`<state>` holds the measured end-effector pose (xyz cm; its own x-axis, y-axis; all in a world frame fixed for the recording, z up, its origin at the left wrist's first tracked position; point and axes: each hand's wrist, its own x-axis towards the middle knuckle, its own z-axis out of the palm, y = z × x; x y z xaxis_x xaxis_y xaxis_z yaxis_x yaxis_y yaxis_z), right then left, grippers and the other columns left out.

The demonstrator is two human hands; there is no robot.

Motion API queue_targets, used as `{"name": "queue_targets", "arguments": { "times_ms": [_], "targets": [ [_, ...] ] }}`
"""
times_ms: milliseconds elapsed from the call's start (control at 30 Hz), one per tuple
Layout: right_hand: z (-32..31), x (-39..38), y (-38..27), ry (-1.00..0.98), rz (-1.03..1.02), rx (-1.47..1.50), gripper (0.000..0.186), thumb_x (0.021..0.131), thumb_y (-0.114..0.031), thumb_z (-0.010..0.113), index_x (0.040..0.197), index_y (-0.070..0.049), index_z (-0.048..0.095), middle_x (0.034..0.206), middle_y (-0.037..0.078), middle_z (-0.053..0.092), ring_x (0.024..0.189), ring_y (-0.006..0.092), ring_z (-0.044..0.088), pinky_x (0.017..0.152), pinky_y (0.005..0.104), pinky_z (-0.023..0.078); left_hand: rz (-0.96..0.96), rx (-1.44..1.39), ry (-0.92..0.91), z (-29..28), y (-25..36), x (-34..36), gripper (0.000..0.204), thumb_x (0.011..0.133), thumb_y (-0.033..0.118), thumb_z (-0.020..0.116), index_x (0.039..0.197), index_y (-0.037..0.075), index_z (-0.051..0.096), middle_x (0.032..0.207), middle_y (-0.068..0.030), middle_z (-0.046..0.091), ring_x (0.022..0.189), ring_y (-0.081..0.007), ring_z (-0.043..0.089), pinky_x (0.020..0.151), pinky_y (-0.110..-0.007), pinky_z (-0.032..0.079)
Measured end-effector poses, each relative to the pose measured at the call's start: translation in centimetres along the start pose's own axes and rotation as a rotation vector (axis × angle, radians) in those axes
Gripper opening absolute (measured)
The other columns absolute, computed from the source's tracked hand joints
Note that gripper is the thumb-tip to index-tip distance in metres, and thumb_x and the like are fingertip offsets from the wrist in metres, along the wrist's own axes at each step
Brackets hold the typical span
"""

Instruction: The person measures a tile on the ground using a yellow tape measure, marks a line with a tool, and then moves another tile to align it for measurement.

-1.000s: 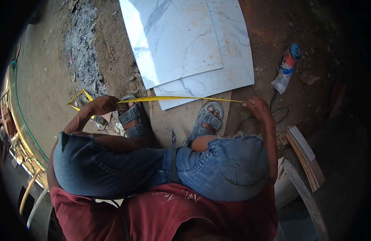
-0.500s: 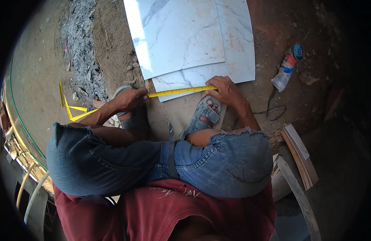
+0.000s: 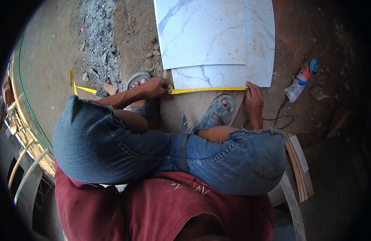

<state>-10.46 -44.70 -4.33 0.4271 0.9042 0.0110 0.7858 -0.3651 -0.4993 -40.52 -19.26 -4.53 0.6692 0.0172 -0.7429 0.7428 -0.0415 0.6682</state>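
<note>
A yellow measuring tape (image 3: pixel 209 89) is stretched along the near edge of a white, grey-veined tile (image 3: pixel 259 48). My left hand (image 3: pixel 158 87) has its fingers closed on the tape beside the tile's left corner. Toward the tile's right corner, my right hand (image 3: pixel 254 98) pinches the tape with fingers and thumb. A second marbled tile (image 3: pixel 205 36) lies on top of the first, shifted up and left. Past my left forearm, slack tape bends in a loop beside a small dark case (image 3: pixel 102 93).
An angle grinder (image 3: pixel 300 82) with a blue disc lies on the ground at right, its cord trailing toward me. My sandalled feet (image 3: pixel 221 110) flank the space below the tile. Grey rubble (image 3: pixel 99 44) runs along the left; stacked strips (image 3: pixel 300 166) lie at lower right.
My right hand has slid right along the tape to near the tile's right corner, and the tape now lies straight along the near edge. The view has shifted, moving everything rightward.
</note>
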Motion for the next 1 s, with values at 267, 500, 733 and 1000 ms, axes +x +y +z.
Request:
{"name": "queue_targets", "arguments": {
  "times_ms": [267,500,733,1000],
  "targets": [
    [0.1,1.3,0.5,0.149,0.105,0.071,0.022,0.073,0.005,0.060,0.093,-0.003,0.064,0.088,0.012,0.058,0.086,0.0268,0.058,0.074,0.0342,0.048,0.009,0.053,-0.101,-0.3,-0.1,-1.2,0.019,0.079,0.016,0.055,0.091,0.002,0.061,0.074,-0.0054,0.062,0.070,-0.0158,0.057,0.067,-0.029,0.044],
    [0.4,1.0,0.5,0.238,0.209,0.064,0.019,0.074,0.002,0.060,0.092,-0.001,0.066,0.091,0.011,0.058,0.085,0.0245,0.058,0.074,0.0326,0.048,-0.094,-0.072,-0.128,0.5,-0.1,-0.4,0.019,0.079,0.016,0.054,0.091,0.002,0.060,0.073,-0.0060,0.062,0.068,-0.0151,0.057,0.063,-0.029,0.044],
    [2.7,-1.7,1.7,0.343,0.494,0.284,0.015,0.076,0.001,0.059,0.090,0.000,0.063,0.090,0.012,0.062,0.085,0.0225,0.061,0.075,0.0298,0.049,0.041,-0.050,-0.007,1.9,-1.8,0.5,0.021,0.081,0.019,0.055,0.089,0.000,0.059,0.073,-0.0095,0.060,0.067,-0.0175,0.056,0.063,-0.032,0.044],
    [3.6,-3.0,1.9,0.564,0.420,0.403,0.011,0.075,0.006,0.060,0.085,0.001,0.059,0.090,0.011,0.063,0.086,0.0192,0.060,0.076,0.0293,0.049,0.041,-0.053,0.031,2.1,-1.8,1.4,0.020,0.079,0.018,0.056,0.082,-0.001,0.059,0.069,-0.0101,0.058,0.065,-0.0144,0.052,0.062,-0.031,0.043]
  ]
}}
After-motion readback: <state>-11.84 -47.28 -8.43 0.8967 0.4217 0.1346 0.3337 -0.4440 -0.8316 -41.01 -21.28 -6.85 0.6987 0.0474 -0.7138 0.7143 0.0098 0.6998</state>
